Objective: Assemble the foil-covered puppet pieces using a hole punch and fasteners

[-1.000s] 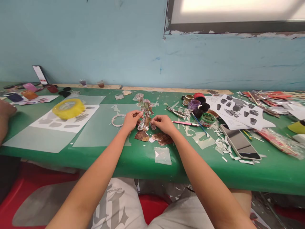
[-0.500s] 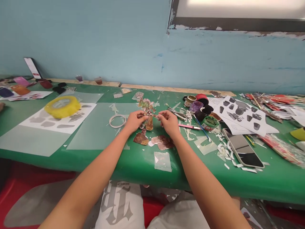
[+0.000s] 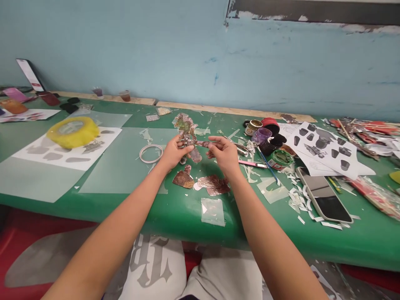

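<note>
A small flat figure of joined, glittery brown, pink and green pieces [image 3: 185,126], like a jointed puppet, is held upright just above the table. My left hand [image 3: 177,155] pinches its left side between thumb and fingers. With thumb and fingers closed, my right hand [image 3: 223,153] grips the end of a narrow arm-like piece [image 3: 202,143] that sticks out to the right. My fingers partly hide the figure's middle. Below it lie a brown fan-shaped piece [image 3: 182,180] and a shiny brown piece [image 3: 213,183]. A roll of thin tape [image 3: 151,153] rests left of my left hand.
On the green table [image 3: 175,212], a yellow tape roll [image 3: 73,132] sits on printed paper at left. To the right are paint jars [image 3: 281,159], a pink cutter [image 3: 253,164], a phone [image 3: 325,196], paper scraps [image 3: 298,198] and printed sheets [image 3: 325,146].
The figure has turned and tilted, and its narrow arm-like piece now shows stretched toward my right hand. Both hands stay close to it. The camera view has shifted slightly.
</note>
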